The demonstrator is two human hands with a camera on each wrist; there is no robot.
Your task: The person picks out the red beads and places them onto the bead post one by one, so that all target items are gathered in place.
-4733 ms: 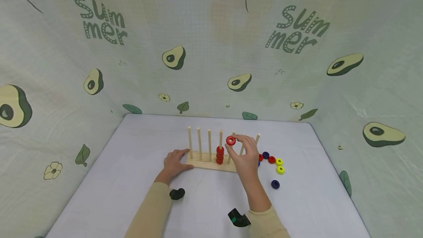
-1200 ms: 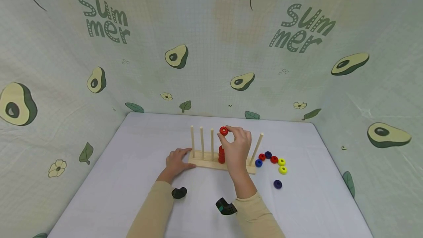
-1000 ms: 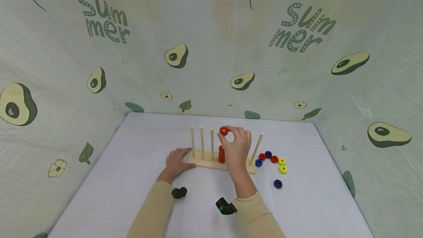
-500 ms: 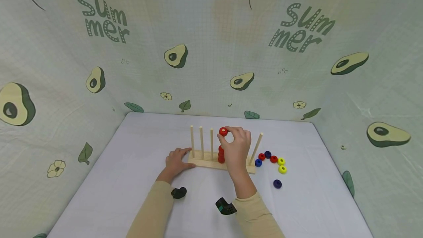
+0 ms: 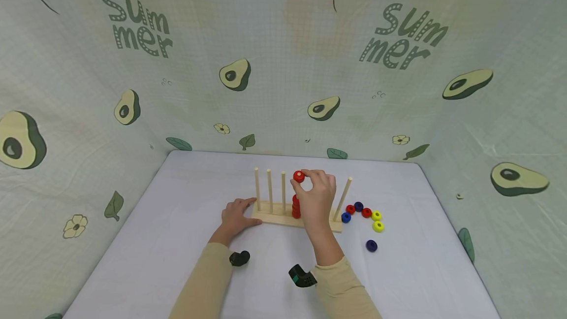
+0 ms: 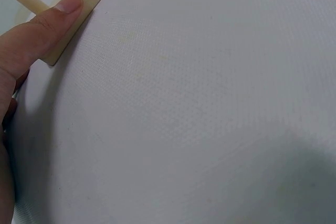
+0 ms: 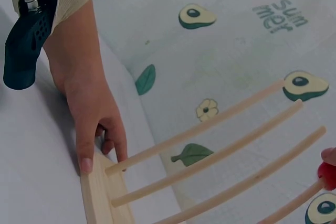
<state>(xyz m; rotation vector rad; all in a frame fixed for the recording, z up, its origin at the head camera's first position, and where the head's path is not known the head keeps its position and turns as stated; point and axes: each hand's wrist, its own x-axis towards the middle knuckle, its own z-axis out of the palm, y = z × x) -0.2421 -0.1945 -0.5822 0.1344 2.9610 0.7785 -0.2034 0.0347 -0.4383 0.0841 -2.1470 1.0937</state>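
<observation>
My right hand (image 5: 317, 201) pinches a red bead ring (image 5: 299, 176) between thumb and fingertips. The ring sits at the tip of the fourth peg from the left, and the peg's end shows in its hole. Lower on that peg is a stack of red rings (image 5: 296, 207). With thumb in front and fingers behind, my left hand (image 5: 236, 214) grips the left end of the wooden peg stand (image 5: 276, 217). In the right wrist view the held ring (image 7: 327, 176) meets the peg tip at the right edge. My right hand hides the pegs right of centre.
Right of the stand lie loose rings: a blue one (image 5: 346, 217), red ones (image 5: 366, 212), dark blue ones (image 5: 371, 245) and yellow ones (image 5: 378, 226). A bare peg (image 5: 343, 199) stands at the stand's right end. Printed cloth hangs behind the white table (image 5: 416, 260).
Since the earliest frame my right hand has carried the red ring left and up to the fourth peg's tip. Lately the ring has tipped flatter and lowered slightly. The left hand stays put.
</observation>
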